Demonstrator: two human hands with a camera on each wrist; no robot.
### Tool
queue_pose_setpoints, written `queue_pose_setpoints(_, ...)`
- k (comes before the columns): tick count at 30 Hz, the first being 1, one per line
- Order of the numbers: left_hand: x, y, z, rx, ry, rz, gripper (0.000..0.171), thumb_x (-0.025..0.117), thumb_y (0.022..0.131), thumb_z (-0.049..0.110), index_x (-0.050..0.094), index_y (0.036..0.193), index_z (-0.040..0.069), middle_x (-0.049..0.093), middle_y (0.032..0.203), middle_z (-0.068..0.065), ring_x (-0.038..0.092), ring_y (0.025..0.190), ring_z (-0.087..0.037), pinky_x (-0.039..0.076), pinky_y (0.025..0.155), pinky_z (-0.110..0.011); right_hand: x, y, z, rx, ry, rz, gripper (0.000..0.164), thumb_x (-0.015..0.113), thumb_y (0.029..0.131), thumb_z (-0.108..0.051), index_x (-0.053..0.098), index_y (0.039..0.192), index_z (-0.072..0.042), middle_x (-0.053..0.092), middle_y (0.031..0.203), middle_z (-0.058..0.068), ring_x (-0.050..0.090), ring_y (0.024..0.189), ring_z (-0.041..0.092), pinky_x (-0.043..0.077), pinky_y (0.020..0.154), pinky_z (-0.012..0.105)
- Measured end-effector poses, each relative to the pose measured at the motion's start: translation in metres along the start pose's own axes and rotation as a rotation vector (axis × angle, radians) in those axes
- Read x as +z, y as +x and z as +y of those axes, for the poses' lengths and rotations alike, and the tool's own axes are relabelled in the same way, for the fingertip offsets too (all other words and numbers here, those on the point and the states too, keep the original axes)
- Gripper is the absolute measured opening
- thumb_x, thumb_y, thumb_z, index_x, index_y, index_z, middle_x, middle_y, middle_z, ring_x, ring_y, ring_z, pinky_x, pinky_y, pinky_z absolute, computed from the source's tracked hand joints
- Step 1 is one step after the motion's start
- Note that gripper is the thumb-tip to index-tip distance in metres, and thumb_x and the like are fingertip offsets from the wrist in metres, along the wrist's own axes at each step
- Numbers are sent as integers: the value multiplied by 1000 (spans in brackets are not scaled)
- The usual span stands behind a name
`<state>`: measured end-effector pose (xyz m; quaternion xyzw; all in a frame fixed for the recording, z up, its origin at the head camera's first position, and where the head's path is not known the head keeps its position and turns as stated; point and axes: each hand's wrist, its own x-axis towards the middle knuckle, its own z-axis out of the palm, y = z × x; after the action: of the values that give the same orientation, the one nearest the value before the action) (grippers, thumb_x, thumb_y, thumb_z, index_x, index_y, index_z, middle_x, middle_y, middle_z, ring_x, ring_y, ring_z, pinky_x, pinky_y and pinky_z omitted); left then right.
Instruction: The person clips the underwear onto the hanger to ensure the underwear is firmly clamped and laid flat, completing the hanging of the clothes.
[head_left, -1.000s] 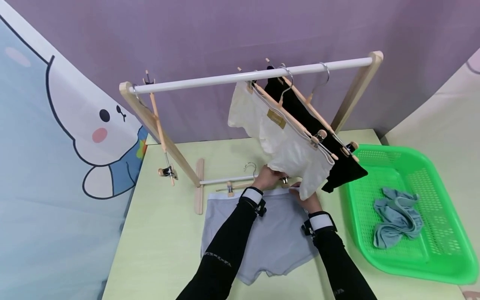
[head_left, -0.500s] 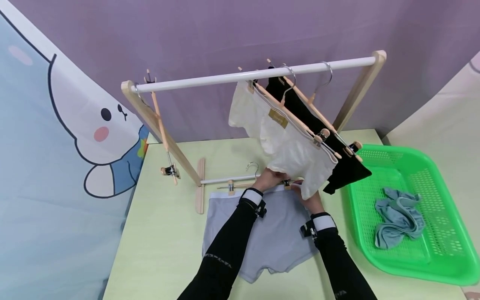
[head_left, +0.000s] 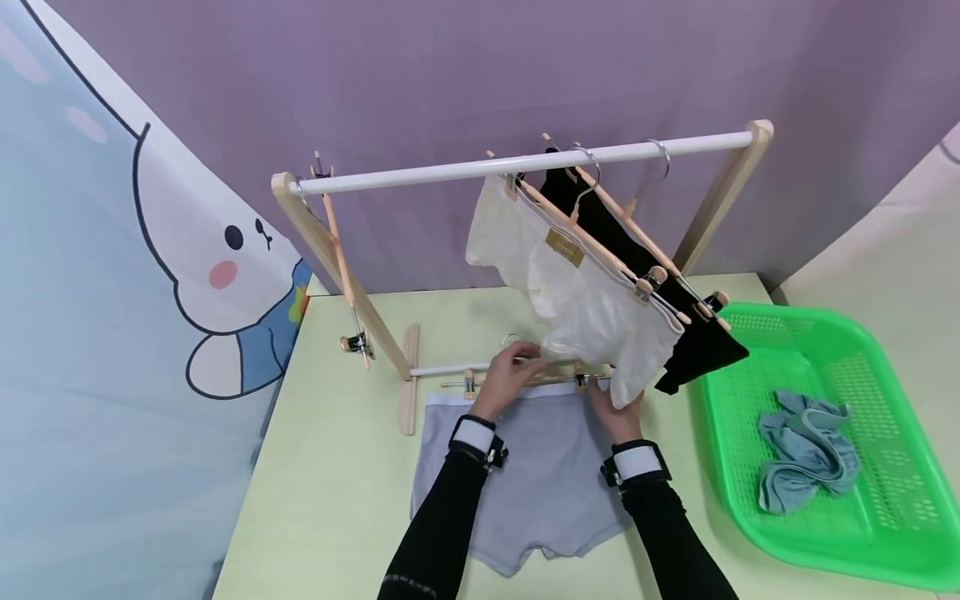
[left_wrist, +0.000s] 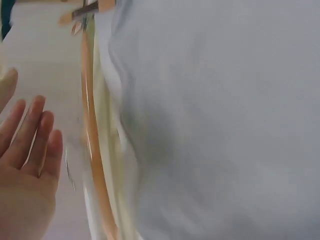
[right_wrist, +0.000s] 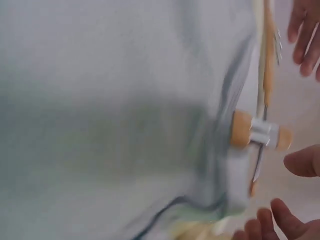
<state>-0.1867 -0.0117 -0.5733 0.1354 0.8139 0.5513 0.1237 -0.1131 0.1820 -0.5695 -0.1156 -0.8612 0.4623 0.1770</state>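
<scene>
Light grey-blue shorts (head_left: 540, 475) lie flat on the table, waistband away from me. A wooden clip hanger (left_wrist: 92, 115) runs along that waistband. Its left clip (head_left: 469, 385) and right clip (right_wrist: 241, 129) both sit on the waistband. My left hand (head_left: 510, 379) is over the hanger's middle, its fingers extended and holding nothing in the left wrist view. By the right clip is my right hand (head_left: 615, 414), thumb and fingers spread apart with the clip beyond them in the right wrist view. White shorts (head_left: 577, 292) hanging above partly cover the right hand's fingers.
A rack with a white rail (head_left: 450, 172) stands over the work. From it hang the white shorts, a black garment (head_left: 701, 354) and a bare clip hanger (head_left: 341, 250) at left. A green basket (head_left: 900, 400) at right holds a crumpled blue-green cloth (head_left: 810, 454).
My left hand has drawn back leftward from the right clip and its fingers have loosened. The right clip has come down onto the waistband, and my right hand has let go there.
</scene>
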Motion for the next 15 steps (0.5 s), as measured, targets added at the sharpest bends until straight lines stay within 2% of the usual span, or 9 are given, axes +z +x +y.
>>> queue_pose_setpoints(2,-12,-9,-7,21,-6,81,34,66,97,20,61,127,4,66,121,-8,61,114,-22,48,98,-36,11,2,-9,-68,-111,0,24,63,89,-3,54,102,16,56,97,32,56,93,47,45,82,55)
queue_pose_setpoints(4,-23,-17,-13,23,-3,151,30,66,97,15,62,124,2,68,118,-8,62,111,-23,48,97,-37,21,4,-19,-153,-247,-34,22,63,90,-7,55,96,13,56,90,30,57,88,46,47,80,55)
queue_pose_setpoints(5,-29,-21,-16,24,6,181,29,66,97,14,63,122,2,68,116,-8,63,110,-22,49,95,-37,26,5,-24,-178,-273,-66,21,63,91,-7,55,92,12,56,86,28,57,86,45,47,79,55)
queue_pose_setpoints(7,-39,-29,-20,17,22,231,26,65,97,12,64,120,1,69,113,-8,64,104,-23,50,90,-39,36,5,-33,-211,-293,-152,18,62,92,-8,56,89,8,56,81,24,58,82,41,47,79,53)
queue_pose_setpoints(10,-53,-42,-26,2,52,285,24,64,97,11,64,119,1,68,110,-8,64,101,-24,51,88,-42,52,3,-44,-271,-296,-234,23,65,91,-10,57,102,8,60,94,22,60,93,40,47,88,53)
queue_pose_setpoints(13,-63,-58,-34,-19,85,331,21,65,96,11,66,116,3,68,110,-10,64,103,-26,51,90,-45,70,-2,-53,-356,-294,-273,31,70,88,-10,60,114,5,64,103,19,60,101,37,47,90,52)
queue_pose_setpoints(15,-67,-70,-40,-40,95,362,20,67,94,9,67,114,4,68,111,-10,63,106,-27,50,93,-46,83,-6,-59,-406,-311,-317,27,70,88,-11,64,111,1,66,106,16,60,105,35,47,91,50)
